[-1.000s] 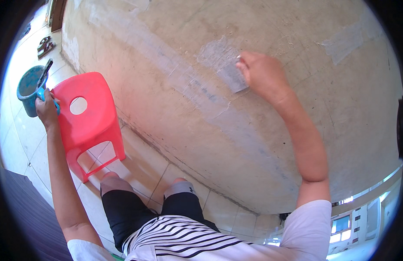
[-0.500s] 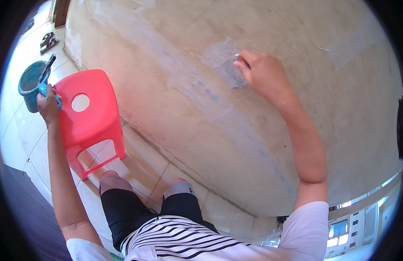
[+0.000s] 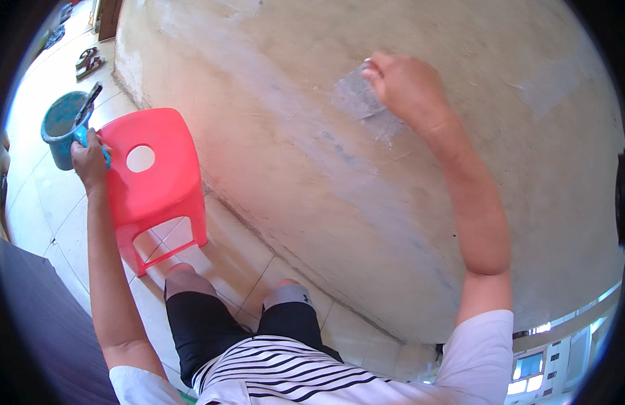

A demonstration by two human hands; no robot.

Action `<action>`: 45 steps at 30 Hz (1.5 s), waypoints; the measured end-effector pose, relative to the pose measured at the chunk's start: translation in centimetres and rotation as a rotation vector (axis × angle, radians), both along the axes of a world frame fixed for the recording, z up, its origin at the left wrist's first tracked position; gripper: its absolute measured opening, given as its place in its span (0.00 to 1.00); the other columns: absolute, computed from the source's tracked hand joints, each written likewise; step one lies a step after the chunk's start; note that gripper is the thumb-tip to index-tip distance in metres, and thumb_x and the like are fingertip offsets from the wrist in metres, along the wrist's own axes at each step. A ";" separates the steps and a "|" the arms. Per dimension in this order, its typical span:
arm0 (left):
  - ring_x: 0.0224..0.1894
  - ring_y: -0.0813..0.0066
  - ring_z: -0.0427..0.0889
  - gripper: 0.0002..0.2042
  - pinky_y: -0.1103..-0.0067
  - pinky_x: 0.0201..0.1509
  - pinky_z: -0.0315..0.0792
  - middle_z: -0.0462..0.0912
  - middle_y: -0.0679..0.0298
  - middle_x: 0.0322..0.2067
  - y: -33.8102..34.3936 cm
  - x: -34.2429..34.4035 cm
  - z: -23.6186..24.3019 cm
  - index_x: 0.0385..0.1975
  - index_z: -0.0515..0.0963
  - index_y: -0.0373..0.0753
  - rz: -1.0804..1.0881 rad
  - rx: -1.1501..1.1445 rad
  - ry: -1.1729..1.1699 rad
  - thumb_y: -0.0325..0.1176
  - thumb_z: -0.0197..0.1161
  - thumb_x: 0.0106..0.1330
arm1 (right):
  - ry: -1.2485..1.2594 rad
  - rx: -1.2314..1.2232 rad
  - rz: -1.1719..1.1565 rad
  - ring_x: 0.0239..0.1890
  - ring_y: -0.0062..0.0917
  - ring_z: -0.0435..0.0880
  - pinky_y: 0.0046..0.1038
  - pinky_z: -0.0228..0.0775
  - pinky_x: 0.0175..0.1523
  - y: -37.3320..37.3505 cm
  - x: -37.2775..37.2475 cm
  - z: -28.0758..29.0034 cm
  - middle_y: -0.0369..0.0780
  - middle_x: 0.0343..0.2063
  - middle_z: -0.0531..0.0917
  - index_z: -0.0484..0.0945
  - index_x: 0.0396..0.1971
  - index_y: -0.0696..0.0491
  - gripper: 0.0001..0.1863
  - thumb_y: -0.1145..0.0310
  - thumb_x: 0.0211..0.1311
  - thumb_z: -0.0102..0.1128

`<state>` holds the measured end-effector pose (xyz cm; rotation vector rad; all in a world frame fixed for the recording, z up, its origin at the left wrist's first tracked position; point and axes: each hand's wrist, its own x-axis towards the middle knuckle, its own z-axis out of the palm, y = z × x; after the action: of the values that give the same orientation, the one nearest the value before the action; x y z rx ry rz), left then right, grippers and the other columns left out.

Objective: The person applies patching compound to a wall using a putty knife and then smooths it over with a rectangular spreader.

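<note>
At the left, my left hand point(image 3: 90, 160) is closed round the handle of a blue-green plastic dipper point(image 3: 61, 156), held beside a stool. A dark-handled tool point(image 3: 88, 102) leans up out of the dipper; its lower end is hidden inside. My right hand point(image 3: 412, 88) is raised to the beige wall point(image 3: 272, 61), fingers pinched together. A small pale edge shows at the fingertips, but the hand hides most of what it grips. Just left of and below the fingers, a whitish, roughly square patch point(image 3: 358, 93) marks the wall.
A red plastic stool point(image 3: 165, 172) with a round hole in its seat stands between the dipper and the wall. Sandals point(image 3: 90, 64) lie on the tiled floor point(image 3: 56, 202) farther off. Another pale patch point(image 3: 548, 88) shows on the wall at right. Dark fabric point(image 3: 42, 304) is at lower left.
My right hand has moved up a little along the wall, baring more of the pale patch. The whole view has shifted slightly; my left hand still holds the dipper.
</note>
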<state>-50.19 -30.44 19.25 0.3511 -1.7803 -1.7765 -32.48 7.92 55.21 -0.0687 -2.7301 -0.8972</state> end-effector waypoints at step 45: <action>0.15 0.67 0.80 0.14 0.72 0.25 0.73 0.77 0.57 0.17 2.2 2.8 3.5 0.32 0.67 0.32 0.020 0.063 -0.004 0.38 0.58 0.66 | 0.080 -2.749 0.312 0.40 0.18 0.81 0.25 0.73 0.50 -9.8 -1.5 -32.0 0.35 0.35 0.83 0.77 0.39 0.51 0.07 0.64 0.70 0.58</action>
<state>-47.37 -28.22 22.76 0.3973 -1.7209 -1.8221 -34.02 -1.91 23.19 -0.1175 -1.4368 2.6494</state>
